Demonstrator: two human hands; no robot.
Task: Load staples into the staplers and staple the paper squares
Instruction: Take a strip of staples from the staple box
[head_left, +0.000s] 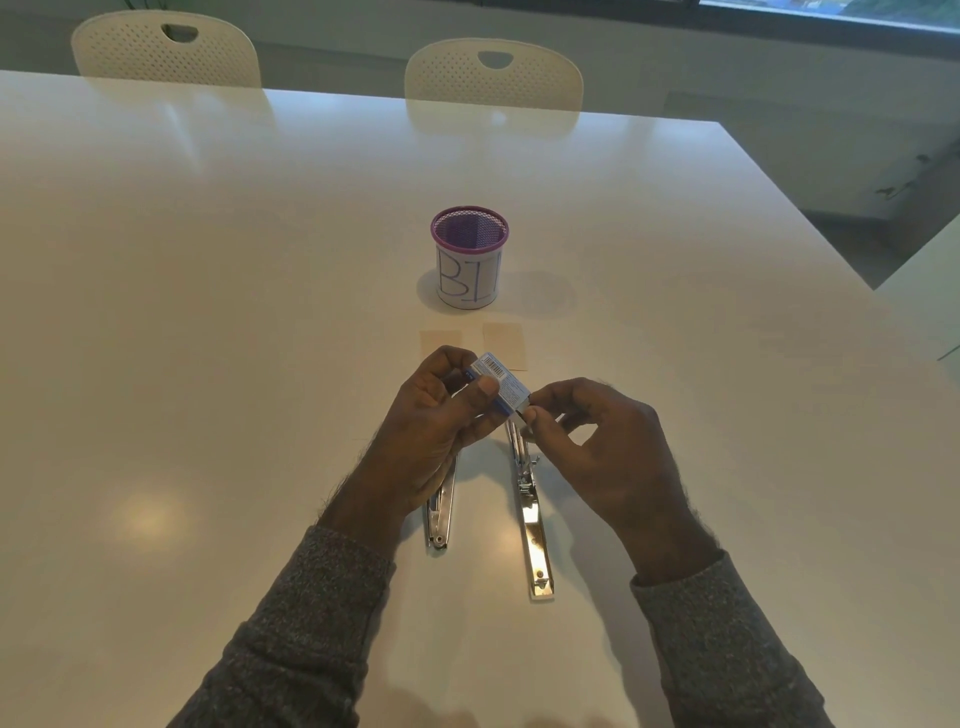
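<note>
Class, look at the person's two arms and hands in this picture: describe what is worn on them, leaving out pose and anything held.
Both arms wear long sleeves of a speckled grey knit, the left sleeve and right sleeve ending at the wrists. The left hand and right hand are bare: no gloves, and no rings or watch that the picture shows.

Two forearms in grey knit sleeves extended forward and angled inward toward twelve o'clock, left hand (441, 415) raised with fingers and thumb curled in a grip, right hand (592, 441) beside it at three o'clock, thumb and forefinger pinched together, remaining fingers loosely curled.
</note>
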